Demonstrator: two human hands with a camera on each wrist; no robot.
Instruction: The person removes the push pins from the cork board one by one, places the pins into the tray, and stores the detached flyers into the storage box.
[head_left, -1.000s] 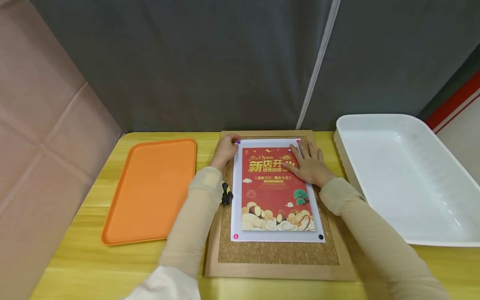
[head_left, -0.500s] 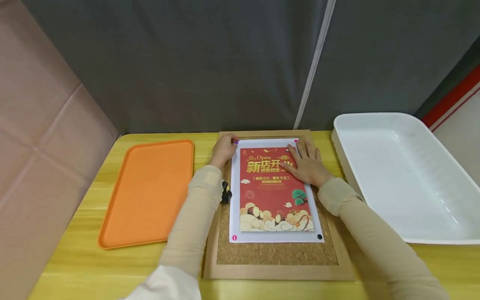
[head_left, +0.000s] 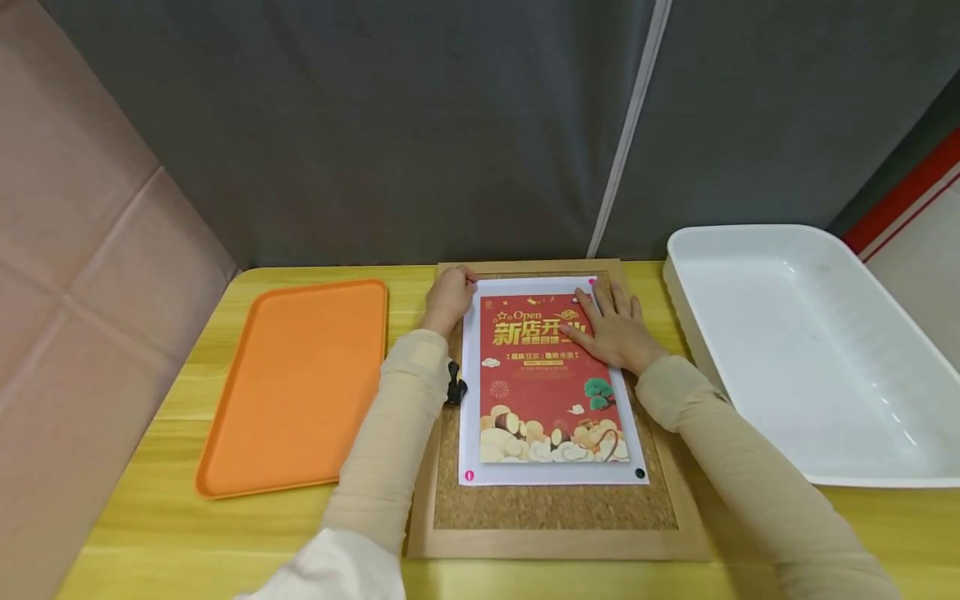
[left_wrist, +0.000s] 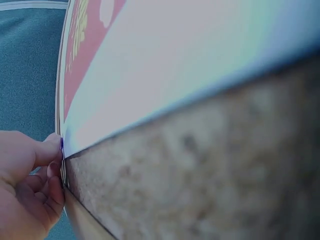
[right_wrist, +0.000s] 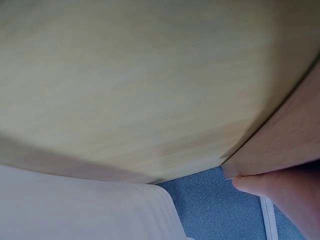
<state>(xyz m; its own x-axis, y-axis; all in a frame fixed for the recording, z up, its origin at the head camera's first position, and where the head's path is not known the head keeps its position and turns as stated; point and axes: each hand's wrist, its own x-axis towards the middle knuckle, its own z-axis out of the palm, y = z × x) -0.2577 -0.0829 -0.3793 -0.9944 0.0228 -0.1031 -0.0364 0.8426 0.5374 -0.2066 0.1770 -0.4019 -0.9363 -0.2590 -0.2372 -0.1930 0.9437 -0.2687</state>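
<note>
Left hand [head_left: 447, 300] pinches purple pin [left_wrist: 62, 143]; right hand [head_left: 618, 333] lies spread on poster [head_left: 551, 400]. Pin is probably light, stiff; grip by head.

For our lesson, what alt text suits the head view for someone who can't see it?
A person's left hand is at the upper left corner of a red and white poster on a framed corkboard, while the right hand lies spread over the poster's upper right. An orange tray lies left of the corkboard, a white tub right.
</note>
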